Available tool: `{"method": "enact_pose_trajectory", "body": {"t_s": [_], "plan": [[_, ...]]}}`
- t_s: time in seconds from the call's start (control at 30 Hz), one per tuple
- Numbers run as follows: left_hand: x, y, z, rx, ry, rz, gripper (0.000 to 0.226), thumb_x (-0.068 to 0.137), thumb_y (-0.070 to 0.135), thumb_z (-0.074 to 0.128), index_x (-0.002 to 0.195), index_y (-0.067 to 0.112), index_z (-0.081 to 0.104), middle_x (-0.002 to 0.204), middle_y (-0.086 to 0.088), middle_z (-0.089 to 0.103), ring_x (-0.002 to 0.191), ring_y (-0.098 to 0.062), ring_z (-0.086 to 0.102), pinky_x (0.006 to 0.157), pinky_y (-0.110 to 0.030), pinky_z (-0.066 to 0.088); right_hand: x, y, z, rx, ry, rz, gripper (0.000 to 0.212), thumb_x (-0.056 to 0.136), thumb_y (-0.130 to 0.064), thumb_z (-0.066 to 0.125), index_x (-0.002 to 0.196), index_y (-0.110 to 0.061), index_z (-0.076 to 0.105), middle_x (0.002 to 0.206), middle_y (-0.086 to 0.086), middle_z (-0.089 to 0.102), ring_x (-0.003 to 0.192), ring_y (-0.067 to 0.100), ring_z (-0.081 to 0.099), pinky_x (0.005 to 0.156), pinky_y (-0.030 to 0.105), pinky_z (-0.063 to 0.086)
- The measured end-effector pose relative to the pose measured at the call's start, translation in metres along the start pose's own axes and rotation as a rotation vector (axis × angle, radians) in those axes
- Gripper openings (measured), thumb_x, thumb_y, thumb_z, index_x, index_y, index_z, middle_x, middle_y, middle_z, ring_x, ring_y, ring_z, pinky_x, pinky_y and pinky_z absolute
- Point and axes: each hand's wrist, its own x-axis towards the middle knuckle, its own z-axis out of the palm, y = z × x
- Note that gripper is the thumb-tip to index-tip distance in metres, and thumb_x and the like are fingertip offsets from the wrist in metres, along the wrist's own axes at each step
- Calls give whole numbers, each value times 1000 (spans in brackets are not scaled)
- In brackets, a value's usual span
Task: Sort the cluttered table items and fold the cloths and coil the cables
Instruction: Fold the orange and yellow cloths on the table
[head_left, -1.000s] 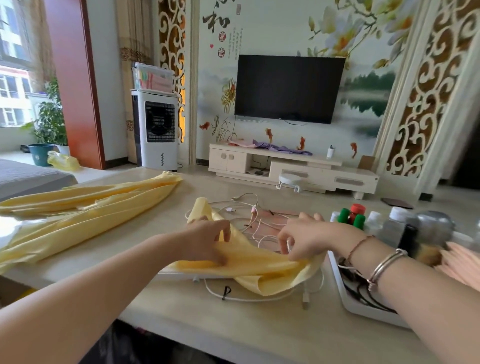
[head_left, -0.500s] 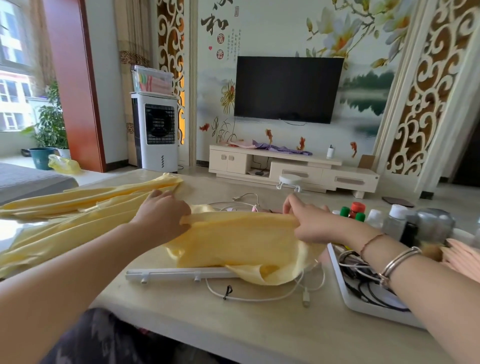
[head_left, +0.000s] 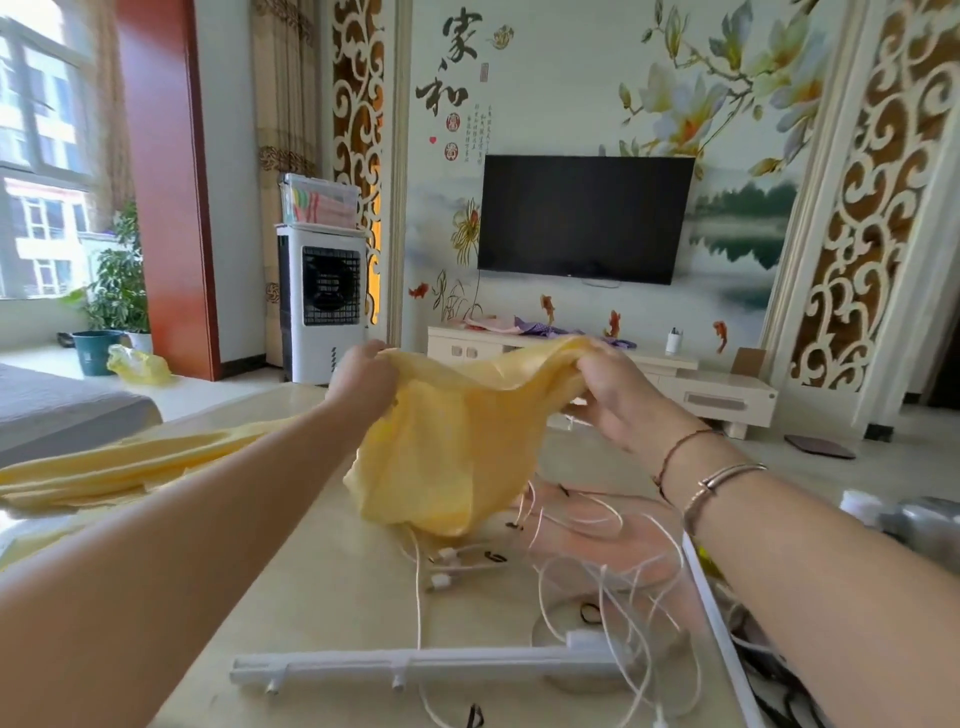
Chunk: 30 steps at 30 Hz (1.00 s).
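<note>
**Yellow cloth held up by its top edge, cables loose beneath**

Head view: the left hand (head_left: 361, 382) pinches one end of the yellow cloth (head_left: 447, 457) along its upper edge; the right hand (head_left: 615, 397) grips the other end, fingers curled round a bunched fold; the cloth hangs between them above the table (head_left: 322, 587), sagging in the middle, its lowest part just over the white cables (head_left: 587, 566); whether it touches them I cannot tell.

Handling, as judged: the cloth looks thin, light and limp; it droops under its own weight and creases at each grip, so it will hold no shape unless pulled taut or laid flat; best taken at the corners or along a hem, both hands well apart, since a mid-edge pinch only gathers it; not fragile, not slippery by the look of it.

The cables lie tangled on the table beside a white bar (head_left: 415, 665), some strands crossing over it; thin, springy, prone to snag; a dragging hem could catch a plug and pull the heap; a second yellow cloth (head_left: 130, 467) lies spread at the left, unfolded.
</note>
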Motion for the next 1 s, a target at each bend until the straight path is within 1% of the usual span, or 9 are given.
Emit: {"method": "enact_pose_trajectory", "body": {"t_s": [0.07, 0.17, 0.23, 0.33, 0.47, 0.67, 0.83, 0.93, 1.0], "plan": [[8, 23, -4, -69, 79, 212, 42, 90, 1, 34, 118, 23, 56, 96, 5, 56, 80, -10, 53, 69, -33, 48, 5, -25, 4, -39, 101, -315, 29, 99, -15, 37, 120, -23, 56, 107, 1, 62, 96, 16, 60, 83, 28, 52], [12, 43, -20, -93, 83, 514, 54, 87, -7, 30, 126, 22, 55, 105, 2, 56, 86, -12, 53, 69, -27, 45, -8, -46, -3, -225, 191, -714, 33, 97, -8, 42, 125, -23, 53, 107, -13, 58, 95, -5, 54, 76, 5, 43], [15, 32, -34, 69, 90, 605, 57, 87, -9, 32, 127, 24, 56, 116, -3, 53, 104, -21, 48, 84, -31, 42, -18, -41, -11, -412, 200, -768, 35, 97, -5, 45, 126, -21, 53, 105, -11, 60, 92, 0, 57, 75, 12, 48], [10, -5, -55, 353, 54, 635, 63, 85, -13, 36, 120, 34, 61, 127, -2, 48, 121, -24, 36, 105, -40, 31, -33, -16, -25, -809, 241, -754, 51, 86, 11, 46, 127, -18, 56, 115, 1, 61, 104, 17, 55, 87, 26, 46], [-11, -54, -82, 474, -148, 611, 78, 80, -17, 46, 83, 60, 60, 109, 10, 56, 106, -19, 49, 99, -38, 39, -54, 22, -38, -1190, 158, -739, 54, 80, 11, 50, 123, -21, 57, 117, -6, 61, 110, 16, 44, 89, 30, 38], [-52, -104, -106, 914, -330, 454, 27, 89, 24, 62, 105, 46, 58, 115, 20, 32, 109, -9, 24, 104, -29, 23, -93, 65, -37, -1447, -277, -415, 43, 82, -24, 55, 124, -27, 51, 123, -9, 44, 111, 14, 30, 97, 31, 31], [-72, -113, -116, 915, -491, 259, 39, 80, 35, 73, 115, 35, 54, 120, 17, 36, 113, -12, 28, 96, -19, 26, -111, 67, -42, -1340, -438, -98, 30, 81, -36, 59, 107, -23, 60, 96, -7, 42, 100, 17, 38, 89, 33, 36], [-75, -111, -121, 781, -478, 145, 32, 78, 34, 75, 105, 34, 57, 113, 10, 46, 106, -11, 46, 85, -16, 36, -110, 67, -52, -1113, -452, -54, 25, 72, -42, 62, 86, -22, 61, 86, -2, 59, 90, 21, 58, 77, 34, 46], [-76, -104, -125, 725, -467, 143, 17, 81, 34, 73, 94, 29, 63, 102, 10, 59, 97, -9, 55, 76, -14, 39, -110, 67, -59, -977, -421, -61, 30, 66, -53, 63, 80, -26, 61, 79, -2, 62, 82, 19, 61, 80, 40, 50]]}}
